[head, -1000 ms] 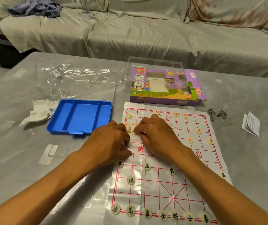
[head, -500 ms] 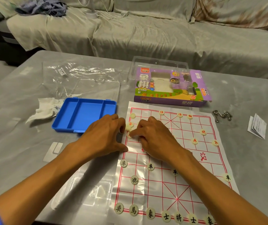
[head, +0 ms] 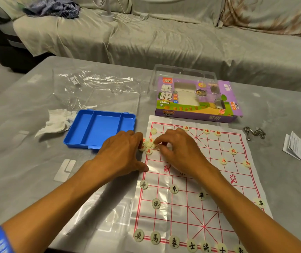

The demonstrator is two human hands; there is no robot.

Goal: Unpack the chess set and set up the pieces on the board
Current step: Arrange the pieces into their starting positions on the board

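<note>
The paper xiangqi board (head: 237,181) with red grid lines lies on the table. Black-lettered pieces stand along its near rows, such as the cannon (head: 156,204). Red-lettered pieces stand at the far right, such as a soldier (head: 223,160). A small pile of loose red pieces (head: 148,145) sits at the board's far left edge. My left hand (head: 122,152) rests beside the pile, its loosely curled fingertips against it and its thumb on the board. My right hand (head: 179,150) reaches in from the right and pinches a piece at the pile with thumb and forefinger.
An empty blue compartment tray (head: 100,128) sits left of the board, with crumpled tissue (head: 54,121) and clear plastic wrap (head: 95,84) beyond. The purple game box (head: 195,99) lies behind the board. A metal chain (head: 254,133) and a folded leaflet (head: 294,146) lie at the right.
Both hands stay at the pile of red pieces. The left hand has drawn back a little, so more of the pile shows; the right fingers have closed toward a piece.
</note>
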